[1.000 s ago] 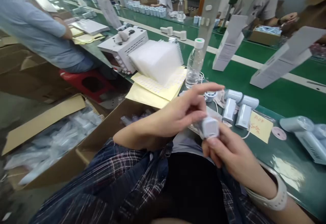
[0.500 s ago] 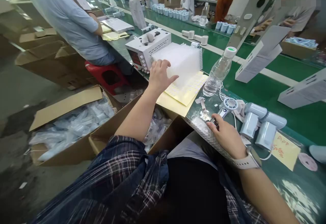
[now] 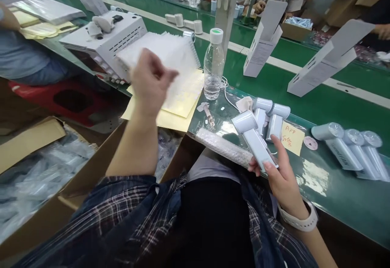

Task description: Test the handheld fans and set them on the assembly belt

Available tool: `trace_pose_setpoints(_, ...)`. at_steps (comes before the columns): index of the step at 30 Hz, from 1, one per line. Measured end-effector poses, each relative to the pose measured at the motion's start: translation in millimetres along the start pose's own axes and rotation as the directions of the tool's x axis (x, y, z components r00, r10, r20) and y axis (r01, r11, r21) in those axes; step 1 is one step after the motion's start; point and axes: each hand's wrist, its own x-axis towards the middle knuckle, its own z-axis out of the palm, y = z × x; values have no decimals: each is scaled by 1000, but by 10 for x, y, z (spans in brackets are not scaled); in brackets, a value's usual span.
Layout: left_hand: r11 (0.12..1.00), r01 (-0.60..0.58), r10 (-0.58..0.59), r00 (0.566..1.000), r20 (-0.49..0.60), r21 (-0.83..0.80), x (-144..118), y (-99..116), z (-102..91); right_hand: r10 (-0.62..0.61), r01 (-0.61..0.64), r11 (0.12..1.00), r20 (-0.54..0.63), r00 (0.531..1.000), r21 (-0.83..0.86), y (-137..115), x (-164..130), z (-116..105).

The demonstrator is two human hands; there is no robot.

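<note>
Pale blue handheld plastic device (image 3: 255, 140) gripped in my right hand (image 3: 279, 175) above the green surface (image 3: 332, 186) edge, my left hand (image 3: 150, 80) raised, fingers curled, pinching a thin white foam sheet (image 3: 170, 57) over the stack, clear water bottle (image 3: 212, 65) just beyond.

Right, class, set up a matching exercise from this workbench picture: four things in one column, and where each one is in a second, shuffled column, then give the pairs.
Things:
1. pale blue handheld device with a round head
2. clear plastic water bottle with a white cap
3. yellow sticky note with handwriting
4. stack of white foam sheets

Places:
A. standing upright on the green bench
B. held in the right hand
C. just behind the raised left hand
D. lying flat beside two standing pale blue devices

Pairs: 1-B, 2-A, 3-D, 4-C
</note>
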Motion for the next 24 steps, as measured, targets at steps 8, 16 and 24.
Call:
trace_pose_setpoints(8,981,-172,170,508,845,-94,-1339,1222,1124,-80,5,953,-237,968,-302,152,-216,-160)
trace_pose_setpoints(16,983,-120,175,332,927,-142,-1389,1266,1093,-212,34,862,-300,930,-506,362,-327,-270)
trace_pose_setpoints(24,921,335,43,421,906,-200,-1330,1063,1106,-384,187,708,-149,911,-681,479,-192,-85)
